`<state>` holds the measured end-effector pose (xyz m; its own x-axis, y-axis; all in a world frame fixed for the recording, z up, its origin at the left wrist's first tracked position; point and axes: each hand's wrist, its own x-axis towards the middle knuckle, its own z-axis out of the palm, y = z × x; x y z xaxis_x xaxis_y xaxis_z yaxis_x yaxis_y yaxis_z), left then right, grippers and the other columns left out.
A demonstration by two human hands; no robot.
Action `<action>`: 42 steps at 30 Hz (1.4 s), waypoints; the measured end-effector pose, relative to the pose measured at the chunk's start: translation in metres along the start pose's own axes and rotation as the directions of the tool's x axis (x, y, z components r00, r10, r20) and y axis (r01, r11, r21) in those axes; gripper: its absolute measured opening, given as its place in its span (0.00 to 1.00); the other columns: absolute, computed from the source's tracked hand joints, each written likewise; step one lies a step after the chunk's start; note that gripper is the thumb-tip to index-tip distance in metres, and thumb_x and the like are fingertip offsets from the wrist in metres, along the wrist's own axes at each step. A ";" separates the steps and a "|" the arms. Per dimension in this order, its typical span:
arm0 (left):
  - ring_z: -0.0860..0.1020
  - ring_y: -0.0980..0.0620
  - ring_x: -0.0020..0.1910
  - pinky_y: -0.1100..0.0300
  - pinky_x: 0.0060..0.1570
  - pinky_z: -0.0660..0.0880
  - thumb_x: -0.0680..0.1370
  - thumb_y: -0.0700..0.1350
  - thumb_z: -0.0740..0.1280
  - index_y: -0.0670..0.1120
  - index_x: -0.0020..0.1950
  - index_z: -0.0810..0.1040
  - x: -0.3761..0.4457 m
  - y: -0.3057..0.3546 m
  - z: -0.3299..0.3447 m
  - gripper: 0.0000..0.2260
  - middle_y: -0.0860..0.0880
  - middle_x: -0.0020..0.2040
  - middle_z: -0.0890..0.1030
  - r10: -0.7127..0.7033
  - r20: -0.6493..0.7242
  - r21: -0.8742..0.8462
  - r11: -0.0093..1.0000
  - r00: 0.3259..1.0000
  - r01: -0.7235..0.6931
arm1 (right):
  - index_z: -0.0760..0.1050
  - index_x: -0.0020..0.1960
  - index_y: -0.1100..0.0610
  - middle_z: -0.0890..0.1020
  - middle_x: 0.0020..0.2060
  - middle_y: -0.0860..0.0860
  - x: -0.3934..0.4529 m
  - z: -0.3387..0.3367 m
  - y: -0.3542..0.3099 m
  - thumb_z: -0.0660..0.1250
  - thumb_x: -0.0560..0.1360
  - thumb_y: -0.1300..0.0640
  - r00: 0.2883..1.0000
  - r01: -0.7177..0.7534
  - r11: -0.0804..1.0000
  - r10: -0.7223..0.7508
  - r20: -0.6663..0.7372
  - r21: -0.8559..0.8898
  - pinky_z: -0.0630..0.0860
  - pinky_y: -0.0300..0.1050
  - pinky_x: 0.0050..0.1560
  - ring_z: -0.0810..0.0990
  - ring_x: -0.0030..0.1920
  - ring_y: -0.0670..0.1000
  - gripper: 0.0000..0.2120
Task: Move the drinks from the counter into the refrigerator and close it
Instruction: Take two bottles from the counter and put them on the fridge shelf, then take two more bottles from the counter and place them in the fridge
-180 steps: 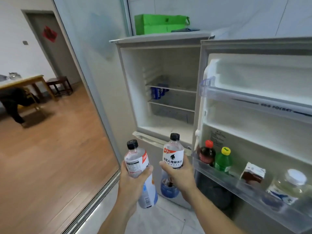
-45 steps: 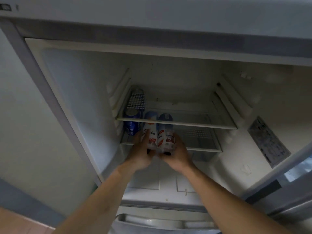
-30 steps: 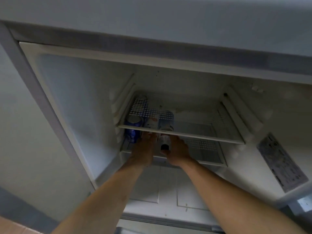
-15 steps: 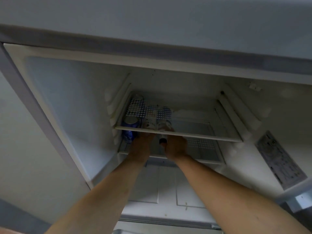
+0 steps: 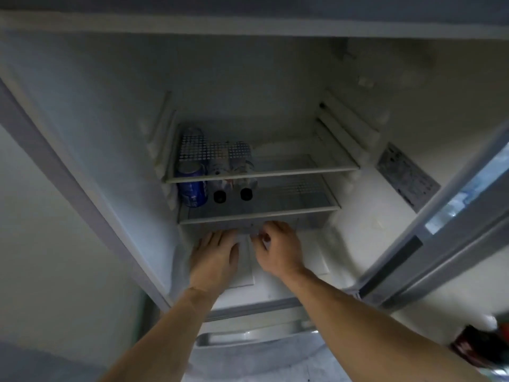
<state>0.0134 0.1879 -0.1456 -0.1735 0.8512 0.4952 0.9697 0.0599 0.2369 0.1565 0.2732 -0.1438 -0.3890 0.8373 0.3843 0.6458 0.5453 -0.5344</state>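
We find that both hands have come off the two clear plastic bottles with black caps (image 5: pixel 232 175), which half a second ago were under the fingers and now lie on their sides on the lower wire shelf (image 5: pixel 289 209), caps pointing out towards us, the pair touching. The left hand (image 5: pixel 214 256) is flat with fingers straight and holds nothing; the right hand (image 5: pixel 278 250) is loosely curled, also empty. Both hang just below and in front of that shelf's front rail, above the white floor panel (image 5: pixel 292 285) of the compartment. We judge this pair delivered; whether more drinks wait on the counter cannot be seen from here. Just left of the bottles, beyond the left hand, stands a blue drinks can (image 5: pixel 192 183), touching or nearly touching them. The upper shelf (image 5: pixel 303 165) sits close above. To the right of the right hand the open refrigerator door (image 5: pixel 440 244) stands clear; closing it remains.
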 end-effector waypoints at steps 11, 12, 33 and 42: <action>0.80 0.46 0.32 0.56 0.34 0.77 0.82 0.56 0.53 0.45 0.40 0.81 -0.068 0.069 0.014 0.23 0.48 0.36 0.82 0.124 0.100 -0.153 0.982 0.987 -0.108 | 0.68 0.32 0.55 0.78 0.27 0.52 -0.121 -0.059 0.041 0.59 0.79 0.42 0.971 -0.234 0.967 0.238 0.025 -0.102 0.65 0.42 0.26 0.73 0.27 0.52 0.22; 0.79 0.45 0.30 0.56 0.32 0.77 0.83 0.57 0.51 0.45 0.39 0.81 -0.071 0.083 0.014 0.26 0.47 0.34 0.82 0.138 0.092 -0.148 0.981 0.986 -0.123 | 0.69 0.33 0.54 0.78 0.28 0.51 -0.133 -0.069 0.047 0.58 0.79 0.41 0.964 -0.261 0.958 0.265 0.016 -0.121 0.67 0.41 0.27 0.74 0.27 0.50 0.22; 0.83 0.44 0.42 0.53 0.39 0.75 0.78 0.52 0.68 0.52 0.55 0.79 -0.292 0.407 0.030 0.08 0.51 0.40 0.84 0.582 0.541 -0.532 0.796 0.607 -0.289 | 0.65 0.31 0.53 0.71 0.25 0.48 -0.570 -0.270 0.158 0.63 0.77 0.42 0.189 -0.957 0.248 0.927 -0.325 0.151 0.61 0.39 0.29 0.70 0.30 0.48 0.22; 0.81 0.41 0.48 0.51 0.54 0.76 0.75 0.45 0.72 0.46 0.60 0.76 -0.346 0.399 0.097 0.16 0.42 0.50 0.82 0.188 0.961 -0.228 0.954 0.202 0.194 | 0.73 0.37 0.50 0.79 0.33 0.44 -0.685 -0.277 0.157 0.66 0.75 0.44 -0.213 -0.892 -0.130 0.966 -0.149 0.434 0.69 0.39 0.35 0.77 0.36 0.44 0.13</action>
<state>0.4767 -0.0321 -0.3036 0.3129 0.6841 -0.6589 0.8526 0.1033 0.5122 0.7061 -0.2260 -0.2828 0.8042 0.3425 -0.4858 -0.0220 -0.7996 -0.6001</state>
